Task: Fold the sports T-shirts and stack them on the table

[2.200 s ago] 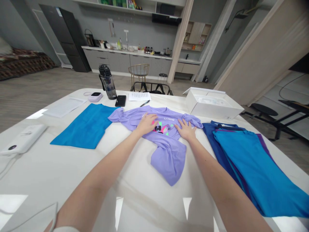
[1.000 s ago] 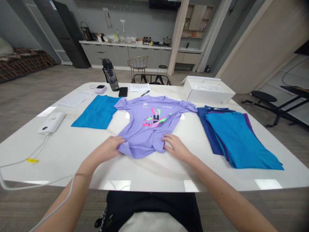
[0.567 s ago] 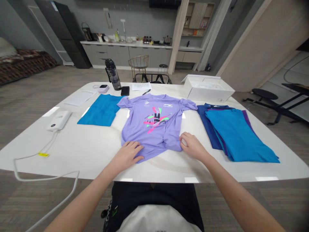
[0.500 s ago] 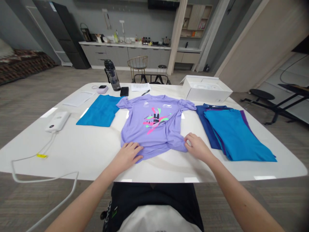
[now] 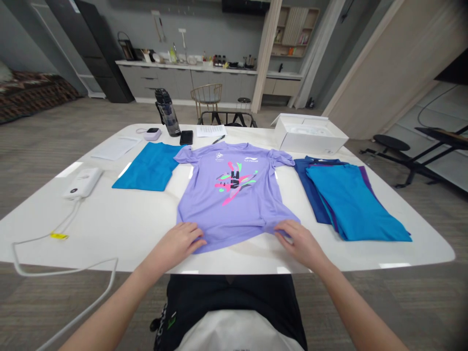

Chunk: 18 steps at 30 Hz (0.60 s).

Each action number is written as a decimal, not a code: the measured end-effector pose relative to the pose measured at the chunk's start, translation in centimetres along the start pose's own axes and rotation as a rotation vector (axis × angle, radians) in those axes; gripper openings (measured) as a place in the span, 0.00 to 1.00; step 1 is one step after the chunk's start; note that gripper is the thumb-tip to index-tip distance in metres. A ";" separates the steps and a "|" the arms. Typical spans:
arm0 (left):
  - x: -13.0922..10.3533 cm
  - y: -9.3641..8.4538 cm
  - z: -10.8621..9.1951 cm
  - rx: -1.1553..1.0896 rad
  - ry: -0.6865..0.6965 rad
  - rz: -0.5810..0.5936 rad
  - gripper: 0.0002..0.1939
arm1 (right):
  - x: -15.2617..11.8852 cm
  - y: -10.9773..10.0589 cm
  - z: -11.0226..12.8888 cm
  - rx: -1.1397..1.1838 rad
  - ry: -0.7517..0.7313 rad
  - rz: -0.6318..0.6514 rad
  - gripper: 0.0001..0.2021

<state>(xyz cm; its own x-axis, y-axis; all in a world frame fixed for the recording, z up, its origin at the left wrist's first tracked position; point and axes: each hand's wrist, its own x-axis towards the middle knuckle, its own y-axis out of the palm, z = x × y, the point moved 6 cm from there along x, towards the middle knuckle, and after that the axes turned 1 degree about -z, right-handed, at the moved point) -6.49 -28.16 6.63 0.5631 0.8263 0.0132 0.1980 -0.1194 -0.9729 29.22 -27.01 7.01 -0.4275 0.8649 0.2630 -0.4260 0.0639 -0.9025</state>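
Clock centred on the T-shirt (image 5: pixel 237 214), which lies on the table (image 5: pixel 127 224): my left hand (image 5: pixel 181 240) on its hem at 7, my right hand (image 5: pixel 300 240) at 5. Garment stack (image 5: pixel 356 202) at 3, box (image 5: pixel 305 142) at 1, phone (image 5: pixel 186 137) at 11, bottle (image 5: pixel 168 117) just beside it, single garment (image 5: pixel 148 168) at 10, power bank (image 5: pixel 84 183) at 9.

bottle (image 5: pixel 169 114) standing | phone (image 5: pixel 186 137) beside it | open white box (image 5: pixel 303 142) | pen (image 5: pixel 219 139) near printed sheet (image 5: pixel 211 130)

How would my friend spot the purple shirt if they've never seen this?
On the white table, look where the left hand and right hand are. They touch the shirt, spread out between the folded blue cloth and the clothes pile. It's the only one showing a bright pink and green picture.
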 end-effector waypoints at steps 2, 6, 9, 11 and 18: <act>0.4 0.8 -1.5 0.093 -0.007 0.008 0.11 | -0.1 1.7 1.5 -0.025 -0.035 0.041 0.11; 0.8 1.8 -2.9 0.223 -0.054 0.006 0.13 | 0.2 3.1 0.8 -0.190 0.097 -0.033 0.15; 0.5 1.9 -2.9 0.237 -0.050 0.026 0.17 | 0.6 3.1 -0.7 -0.263 0.183 -0.035 0.12; 0.2 1.8 -2.5 0.220 -0.047 0.040 0.16 | 0.9 2.7 -1.4 -0.253 0.197 -0.001 0.11; -1.0 0.9 -1.9 -0.061 -0.003 0.066 0.12 | -1.2 -1.0 -3.3 0.289 0.360 0.175 0.14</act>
<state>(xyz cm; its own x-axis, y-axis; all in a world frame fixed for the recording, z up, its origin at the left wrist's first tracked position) -5.36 -30.10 6.16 0.5740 0.8172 -0.0519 0.2087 -0.2073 -0.9558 32.77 -26.42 6.43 -0.2316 0.9707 -0.0644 -0.5979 -0.1942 -0.7777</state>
